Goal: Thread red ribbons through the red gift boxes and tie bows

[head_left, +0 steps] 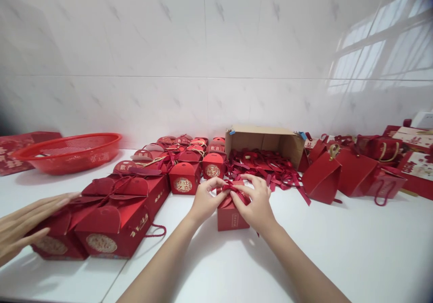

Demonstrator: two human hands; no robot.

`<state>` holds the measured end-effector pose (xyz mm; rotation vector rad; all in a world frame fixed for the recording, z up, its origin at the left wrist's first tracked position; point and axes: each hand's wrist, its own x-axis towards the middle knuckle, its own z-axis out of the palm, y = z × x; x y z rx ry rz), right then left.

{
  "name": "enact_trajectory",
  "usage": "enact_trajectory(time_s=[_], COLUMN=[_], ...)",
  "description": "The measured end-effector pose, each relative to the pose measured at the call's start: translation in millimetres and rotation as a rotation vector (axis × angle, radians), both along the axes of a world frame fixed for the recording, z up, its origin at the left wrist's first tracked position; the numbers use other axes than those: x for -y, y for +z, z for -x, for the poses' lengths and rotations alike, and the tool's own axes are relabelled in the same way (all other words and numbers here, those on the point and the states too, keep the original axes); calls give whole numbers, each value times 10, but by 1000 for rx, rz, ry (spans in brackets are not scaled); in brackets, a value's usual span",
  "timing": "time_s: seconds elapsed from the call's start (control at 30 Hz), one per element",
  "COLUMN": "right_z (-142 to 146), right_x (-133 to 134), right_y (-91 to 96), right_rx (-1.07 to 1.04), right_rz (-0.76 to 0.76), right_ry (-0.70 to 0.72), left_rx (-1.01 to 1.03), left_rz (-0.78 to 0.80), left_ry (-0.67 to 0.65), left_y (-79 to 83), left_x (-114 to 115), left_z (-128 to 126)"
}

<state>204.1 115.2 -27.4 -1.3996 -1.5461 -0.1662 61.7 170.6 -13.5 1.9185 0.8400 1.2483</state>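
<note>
A small red gift box (233,217) stands upright on the white table in front of me. On its top lies a dark red ribbon (230,186), gathered in the middle. My left hand (207,200) pinches the ribbon between thumb and fingers from the left. From the right, my right hand (254,204) grips it too, thumb and fingertips close together. My fingers hide most of the ribbon and the upper part of the box. Just behind, loose red ribbons (260,161) spill from a cardboard box (287,145) lying on its side.
Another person's hand (34,222) rests at the larger red gift boxes (111,231) on the left. Behind these stand several small red boxes (184,179) in rows. A red plastic basket (74,154) sits at the back left, and red gift bags (321,179) at the right.
</note>
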Motion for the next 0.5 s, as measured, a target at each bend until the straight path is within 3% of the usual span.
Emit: enact_trajectory(time_s=[0.23, 0.5], right_z=[-10, -2], right_x=[-60, -103], right_y=[-40, -93], right_rx=[-242, -455], right_rz=[7, 250], right_ry=[120, 427], left_rx=[-24, 55], left_rz=[-83, 15], left_ry=[68, -9], left_y=[-17, -24], left_x=[14, -9], left_z=[0, -11])
